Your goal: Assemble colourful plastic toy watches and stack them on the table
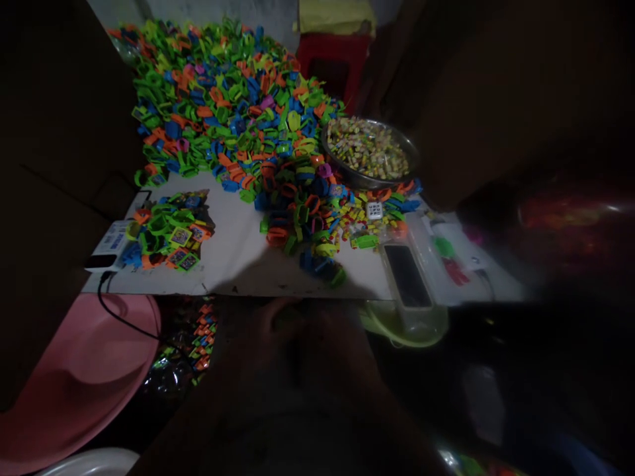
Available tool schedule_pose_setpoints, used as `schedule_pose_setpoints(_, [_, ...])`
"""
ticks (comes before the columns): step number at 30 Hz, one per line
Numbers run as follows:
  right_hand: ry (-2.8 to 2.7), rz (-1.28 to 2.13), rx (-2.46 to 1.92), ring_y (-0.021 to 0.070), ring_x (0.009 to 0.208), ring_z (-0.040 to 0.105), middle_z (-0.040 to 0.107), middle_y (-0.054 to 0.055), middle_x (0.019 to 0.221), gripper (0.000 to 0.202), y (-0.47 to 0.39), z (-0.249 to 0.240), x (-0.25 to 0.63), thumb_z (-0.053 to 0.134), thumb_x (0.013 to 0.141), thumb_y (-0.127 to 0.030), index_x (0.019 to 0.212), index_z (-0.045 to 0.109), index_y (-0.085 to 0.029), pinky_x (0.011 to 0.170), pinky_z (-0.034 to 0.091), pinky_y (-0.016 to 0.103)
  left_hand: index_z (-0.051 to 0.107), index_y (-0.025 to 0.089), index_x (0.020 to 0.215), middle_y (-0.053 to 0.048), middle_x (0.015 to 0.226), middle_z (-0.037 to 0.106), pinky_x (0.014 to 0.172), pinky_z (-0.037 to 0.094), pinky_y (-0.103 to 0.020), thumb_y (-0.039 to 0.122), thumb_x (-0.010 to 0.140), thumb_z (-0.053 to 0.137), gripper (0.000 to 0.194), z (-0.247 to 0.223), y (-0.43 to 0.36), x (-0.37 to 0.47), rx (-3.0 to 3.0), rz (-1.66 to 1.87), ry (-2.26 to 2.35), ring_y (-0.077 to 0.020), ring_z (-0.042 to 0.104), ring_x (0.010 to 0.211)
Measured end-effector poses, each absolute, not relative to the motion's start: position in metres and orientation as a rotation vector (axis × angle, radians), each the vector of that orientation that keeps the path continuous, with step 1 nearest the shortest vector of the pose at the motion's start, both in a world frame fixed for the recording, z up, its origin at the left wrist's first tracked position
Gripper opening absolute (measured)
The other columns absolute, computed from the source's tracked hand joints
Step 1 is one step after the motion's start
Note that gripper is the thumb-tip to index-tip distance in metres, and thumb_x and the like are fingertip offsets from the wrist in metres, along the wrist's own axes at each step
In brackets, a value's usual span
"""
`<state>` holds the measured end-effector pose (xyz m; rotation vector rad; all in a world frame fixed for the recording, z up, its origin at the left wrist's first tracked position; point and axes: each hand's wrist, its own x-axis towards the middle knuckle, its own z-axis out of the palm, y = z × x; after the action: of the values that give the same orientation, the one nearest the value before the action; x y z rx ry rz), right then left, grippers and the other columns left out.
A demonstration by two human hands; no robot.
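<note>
My left hand (265, 327) and my right hand (335, 334) are close together in deep shadow, just below the table's front edge. The fingers of my left hand curl inward around a faint greenish thing, too dark to make out. The fingers of my right hand are lost in the dark. Beyond them, on the white tabletop (233, 258), lies a big heap of colourful plastic toy watches (223, 99). A smaller group of toy watches (171, 235), some with printed square faces, lies at the left. Small yellow and red pieces (347, 221) are scattered right of the middle.
A metal bowl (414, 158) of small wrapped-looking pieces stands behind. A phone (407, 276) lies at the right front edge, near a small white box (374, 210). A cabled white device (106, 248) sits left, above a pink basin (114, 330). A red stool (357, 53) stands at the back.
</note>
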<state>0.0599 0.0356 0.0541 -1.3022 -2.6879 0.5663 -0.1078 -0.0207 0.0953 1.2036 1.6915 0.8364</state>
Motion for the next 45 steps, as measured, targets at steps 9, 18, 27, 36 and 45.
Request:
schedule_pose_setpoints(9, [-2.370, 0.231, -1.477, 0.0279, 0.103, 0.056, 0.063, 0.016, 0.114, 0.037, 0.155, 0.034, 0.100, 0.042, 0.093, -0.024, 0.122, 0.063, -0.016, 0.089, 0.045, 0.042, 0.063, 0.013, 0.114, -0.019, 0.117, 0.062, 0.102, 0.041, -0.051, 0.042, 0.088, 0.054, 0.040, 0.096, 0.025, -0.258, 1.516, 1.088, 2.678, -0.0356, 0.054, 0.117])
schedule_pose_setpoints(18, [-2.624, 0.362, -1.335, 0.0284, 0.125, 0.050, 0.053, 0.008, 0.141, 0.039, 0.184, 0.020, 0.077, 0.046, 0.089, -0.016, 0.121, 0.066, -0.025, 0.095, 0.044, 0.042, 0.046, 0.012, 0.138, -0.018, 0.146, 0.043, 0.113, 0.025, -0.052, 0.029, 0.092, 0.048, 0.049, 0.060, 0.081, -0.206, 1.934, 0.877, 2.378, -0.0343, 0.036, 0.136])
schedule_pose_setpoints(27, [-2.229, 0.312, -1.639, 0.0238, 0.076, 0.060, 0.067, 0.014, 0.086, 0.024, 0.170, 0.039, 0.094, 0.047, 0.087, -0.032, 0.097, 0.061, -0.014, 0.065, 0.043, 0.032, 0.069, 0.019, 0.106, -0.011, 0.126, 0.060, 0.101, 0.043, -0.041, 0.027, 0.088, 0.059, 0.022, 0.017, 0.112, -0.156, 1.879, 0.936, 2.262, -0.0262, 0.052, 0.118])
schedule_pose_setpoints(36, [-1.779, 0.735, -1.235, 0.0152, 0.066, 0.054, 0.060, 0.002, 0.075, 0.024, 0.127, 0.042, 0.099, 0.055, 0.081, -0.038, 0.089, 0.067, -0.020, 0.062, 0.046, 0.027, 0.074, 0.025, 0.091, -0.006, 0.136, 0.056, 0.109, 0.033, -0.051, 0.031, 0.080, 0.069, 0.013, 0.022, 0.099, -0.168, 1.856, 0.794, 2.286, -0.0316, 0.045, 0.127])
schedule_pose_setpoints(45, [-2.058, 0.857, -0.847, 0.0206, 0.101, 0.066, 0.064, 0.010, 0.122, 0.016, 0.090, 0.028, 0.075, 0.059, 0.083, -0.025, 0.097, 0.067, -0.023, 0.078, 0.056, 0.035, 0.060, 0.019, 0.080, -0.007, 0.104, 0.069, 0.092, 0.052, -0.039, 0.029, 0.083, 0.056, 0.011, 0.053, 0.042, -0.141, 1.590, 1.183, 1.792, -0.0209, 0.065, 0.100])
